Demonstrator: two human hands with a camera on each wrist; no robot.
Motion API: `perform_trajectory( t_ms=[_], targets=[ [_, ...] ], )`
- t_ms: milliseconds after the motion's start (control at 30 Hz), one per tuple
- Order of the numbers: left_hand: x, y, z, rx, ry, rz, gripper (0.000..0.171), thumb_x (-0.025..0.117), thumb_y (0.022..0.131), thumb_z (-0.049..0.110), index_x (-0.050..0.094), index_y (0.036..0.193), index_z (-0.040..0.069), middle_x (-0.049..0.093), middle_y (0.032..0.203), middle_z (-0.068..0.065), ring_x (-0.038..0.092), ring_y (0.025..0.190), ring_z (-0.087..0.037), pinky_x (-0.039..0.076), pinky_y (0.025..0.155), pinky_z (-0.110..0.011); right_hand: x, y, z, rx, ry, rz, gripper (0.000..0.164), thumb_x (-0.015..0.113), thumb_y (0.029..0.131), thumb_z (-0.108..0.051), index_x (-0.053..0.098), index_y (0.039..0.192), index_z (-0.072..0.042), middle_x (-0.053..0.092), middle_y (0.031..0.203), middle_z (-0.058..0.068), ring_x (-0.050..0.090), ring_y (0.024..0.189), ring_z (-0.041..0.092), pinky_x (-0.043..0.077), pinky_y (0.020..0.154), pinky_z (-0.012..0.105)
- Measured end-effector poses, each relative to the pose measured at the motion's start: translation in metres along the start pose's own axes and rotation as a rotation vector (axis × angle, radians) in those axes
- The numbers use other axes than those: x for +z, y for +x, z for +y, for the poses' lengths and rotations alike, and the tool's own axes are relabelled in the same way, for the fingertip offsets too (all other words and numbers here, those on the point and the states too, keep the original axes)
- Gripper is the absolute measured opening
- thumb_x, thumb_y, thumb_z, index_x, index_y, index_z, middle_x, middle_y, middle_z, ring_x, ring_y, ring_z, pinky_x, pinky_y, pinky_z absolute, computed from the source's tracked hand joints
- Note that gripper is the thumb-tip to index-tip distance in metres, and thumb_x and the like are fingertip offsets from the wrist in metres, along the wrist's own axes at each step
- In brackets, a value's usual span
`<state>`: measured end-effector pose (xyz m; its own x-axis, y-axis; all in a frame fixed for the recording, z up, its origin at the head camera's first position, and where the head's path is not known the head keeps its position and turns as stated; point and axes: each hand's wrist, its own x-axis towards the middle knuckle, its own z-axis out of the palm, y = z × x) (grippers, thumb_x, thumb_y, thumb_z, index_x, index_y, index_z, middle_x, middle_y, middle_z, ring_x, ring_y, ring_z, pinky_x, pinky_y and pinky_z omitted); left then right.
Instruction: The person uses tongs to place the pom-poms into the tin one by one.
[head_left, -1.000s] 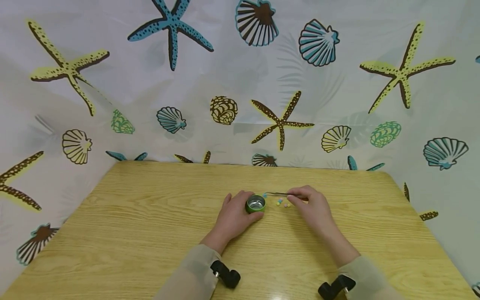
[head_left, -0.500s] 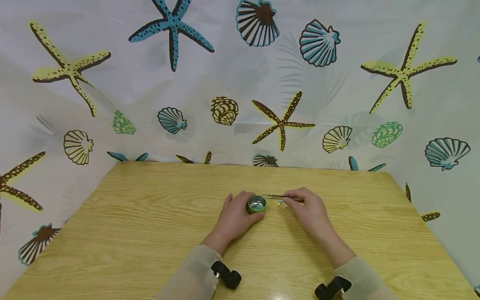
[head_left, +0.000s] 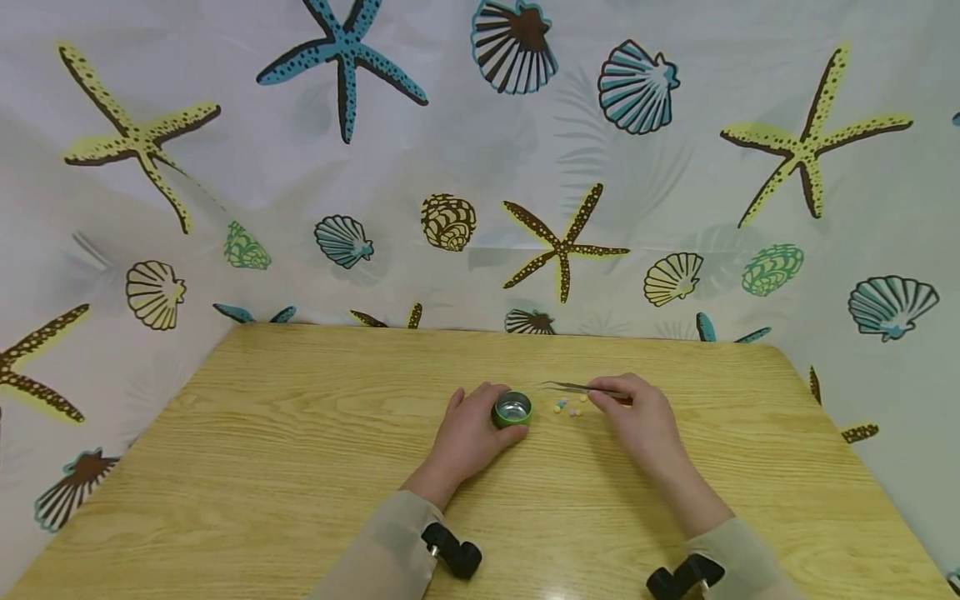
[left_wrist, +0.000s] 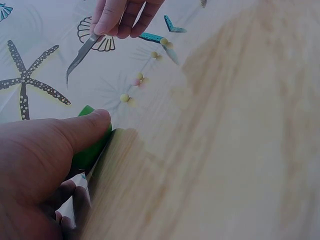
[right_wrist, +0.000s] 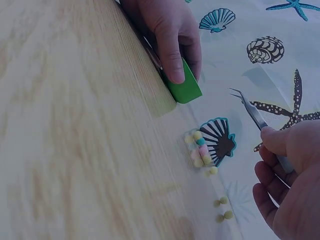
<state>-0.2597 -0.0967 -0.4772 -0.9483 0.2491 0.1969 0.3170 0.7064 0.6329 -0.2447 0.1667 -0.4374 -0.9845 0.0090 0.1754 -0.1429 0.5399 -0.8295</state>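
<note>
My left hand grips a small round green tin on the table, thumb on the near side and fingers around the far side. The tin's silvery inside faces up in the head view. Pinched between thumb and fingers of my right hand is a pair of metal tweezers. Their thin bent tips point left toward the tin, apart from it and slightly parted, with nothing between them. Several small pastel beads, yellow, pink and blue, lie on the table right of the tin, below the tweezers in the head view.
The wooden table runs back to a white cloth printed with starfish and shells, which also hangs at both sides. Black wrist mounts sit on both sleeves.
The tweezers held a blue bead beside the tin, then reached the tin's rim. Now my right hand has drawn back to the right, and the tips carry no bead. The left hand stays put.
</note>
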Motion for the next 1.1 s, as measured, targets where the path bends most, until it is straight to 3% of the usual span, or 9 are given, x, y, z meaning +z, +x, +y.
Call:
perform_trajectory(
  t_ms=[200,600,933,1100],
  targets=[
    [0.000,-0.001,0.000,-0.002,0.009,0.006,0.060,0.089,0.097,0.029,0.066,0.146,0.004,0.069,0.146,-0.016,0.050,0.152,-0.038,0.016,0.134,-0.062,-0.017,-0.001,0.012,0.021,-0.017,0.025,0.021,0.073,0.110,-0.020,0.083,0.125,-0.009,0.074,0.124,0.010,0.069,0.110,0.027,0.057,0.086,0.032],
    [0.002,-0.001,-0.001,0.002,0.010,0.008,0.060,0.090,0.097,0.029,0.066,0.145,0.004,0.069,0.146,-0.016,0.049,0.153,-0.041,0.017,0.133,-0.063,-0.043,-0.004,0.037,0.034,-0.077,0.061,0.025,0.073,0.110,-0.024,0.082,0.128,-0.008,0.075,0.130,0.012,0.069,0.115,0.028,0.056,0.094,0.036],
    [0.003,0.001,0.000,-0.016,0.017,-0.009,0.062,0.089,0.098,0.032,0.064,0.148,0.005,0.067,0.149,-0.016,0.047,0.155,-0.039,0.015,0.135,-0.060,-0.064,-0.013,0.057,0.066,-0.107,0.063,0.028,0.073,0.110,-0.028,0.081,0.130,-0.009,0.074,0.133,0.013,0.068,0.114,0.027,0.055,0.086,0.026],
    [0.002,0.001,0.001,-0.017,0.014,-0.004,0.062,0.090,0.097,0.031,0.065,0.146,0.004,0.067,0.148,-0.016,0.049,0.154,-0.039,0.015,0.134,-0.061,-0.072,-0.015,0.066,0.073,-0.145,0.041,0.030,0.073,0.110,-0.028,0.080,0.131,-0.008,0.075,0.130,0.014,0.070,0.113,0.030,0.056,0.091,0.035]
  ],
)
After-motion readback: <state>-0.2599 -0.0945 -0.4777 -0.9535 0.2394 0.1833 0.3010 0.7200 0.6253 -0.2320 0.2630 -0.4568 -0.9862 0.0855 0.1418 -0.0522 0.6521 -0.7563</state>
